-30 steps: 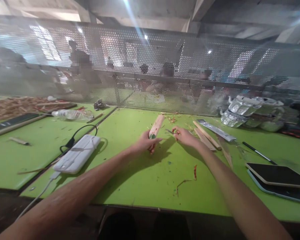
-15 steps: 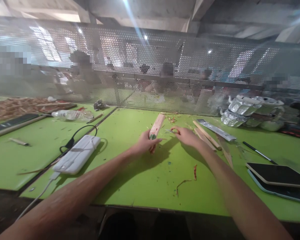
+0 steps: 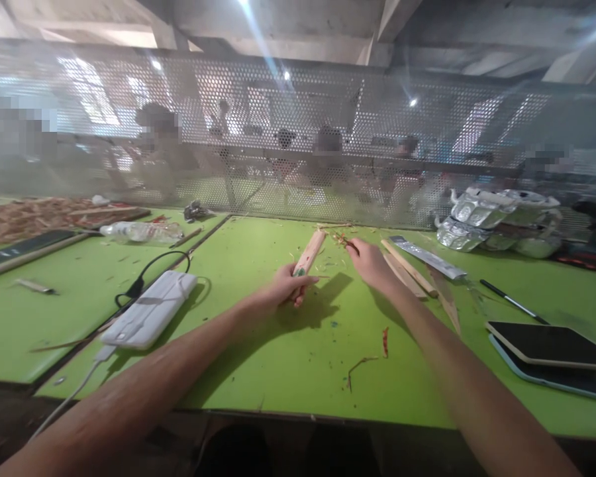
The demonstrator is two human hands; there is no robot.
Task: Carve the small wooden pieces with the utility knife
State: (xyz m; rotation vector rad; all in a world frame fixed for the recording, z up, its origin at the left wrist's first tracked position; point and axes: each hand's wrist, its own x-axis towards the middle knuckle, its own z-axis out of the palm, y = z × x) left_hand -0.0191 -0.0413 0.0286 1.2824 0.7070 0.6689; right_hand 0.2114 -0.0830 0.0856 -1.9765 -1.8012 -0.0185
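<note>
My left hand [image 3: 289, 285] is closed round the lower end of a flat wooden strip [image 3: 310, 253] marked with red and green. The strip tilts up and away from me, over the green table. To its right, my right hand [image 3: 370, 260] pinches a small thin tool [image 3: 350, 245], mostly hidden by the fingers; its exact kind is unclear. Its tip is beside loose wood shavings [image 3: 342, 237] just past the strip's far end, apart from the strip. Pale wooden sticks [image 3: 410, 268] and a silvery flat packet [image 3: 427, 257] lie right of my right hand.
A white power bank [image 3: 151, 311] with cables lies left; behind it, a plastic bottle [image 3: 142, 232] and a shavings heap [image 3: 34, 215]. At right are a pen [image 3: 514, 301], stacked tablet-like devices [image 3: 551, 344] and foil-like silvery vessels [image 3: 481, 212]. A perforated screen [image 3: 288, 179] stands behind, with people beyond.
My right hand has moved away from me, its fingertips now by the shavings and the tool's pale tip less visible. My left hand and the strip have shifted slightly left.
</note>
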